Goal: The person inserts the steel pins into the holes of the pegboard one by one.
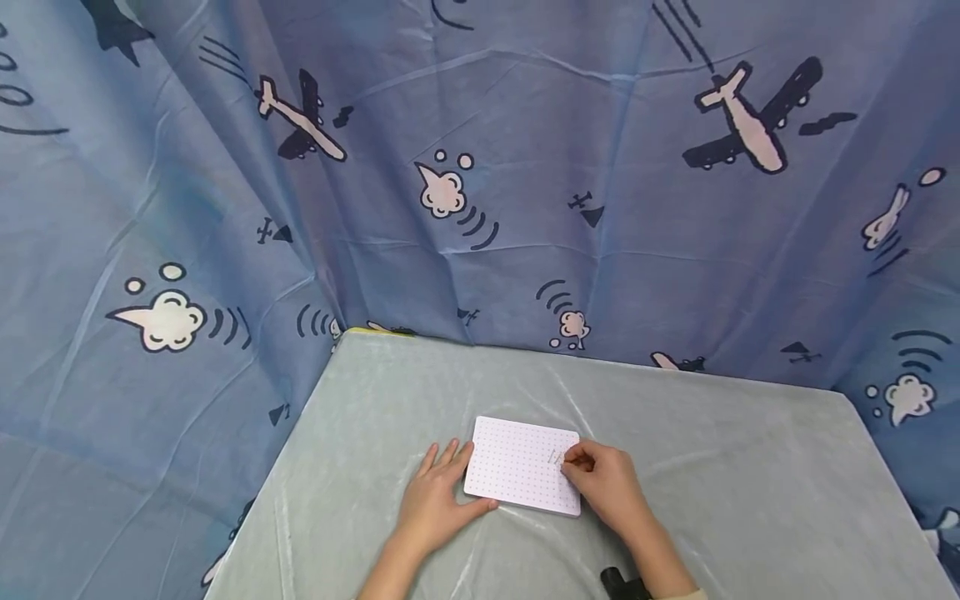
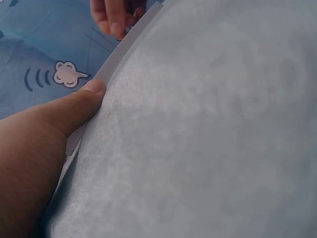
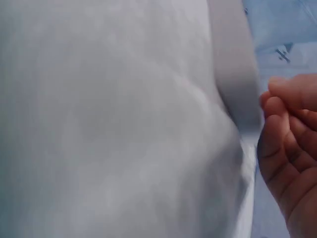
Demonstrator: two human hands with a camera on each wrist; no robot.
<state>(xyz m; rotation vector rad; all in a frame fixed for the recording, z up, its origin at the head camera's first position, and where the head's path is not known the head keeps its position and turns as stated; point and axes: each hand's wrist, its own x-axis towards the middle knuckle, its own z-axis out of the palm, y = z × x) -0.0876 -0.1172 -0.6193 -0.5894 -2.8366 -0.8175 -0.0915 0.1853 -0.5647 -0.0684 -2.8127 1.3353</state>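
A white dotted oblong board [image 1: 517,467] is braced by a splayed left hand [image 1: 437,502], its right end beneath a pinched right hand [image 1: 607,483], contents unclear.

The left hand [image 1: 437,507] and right hand [image 1: 606,485] are bare. A cream fabric sleeve [image 1: 688,595] edges the right forearm [image 1: 654,550], near a black round-ended device [image 1: 622,586].

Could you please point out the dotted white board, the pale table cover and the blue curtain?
Dotted white board [image 1: 521,464], head view: middle of its top face.
Pale table cover [image 1: 727,467], head view: its surface right of the board.
Blue curtain [image 1: 525,271], head view: plain fabric between prints.
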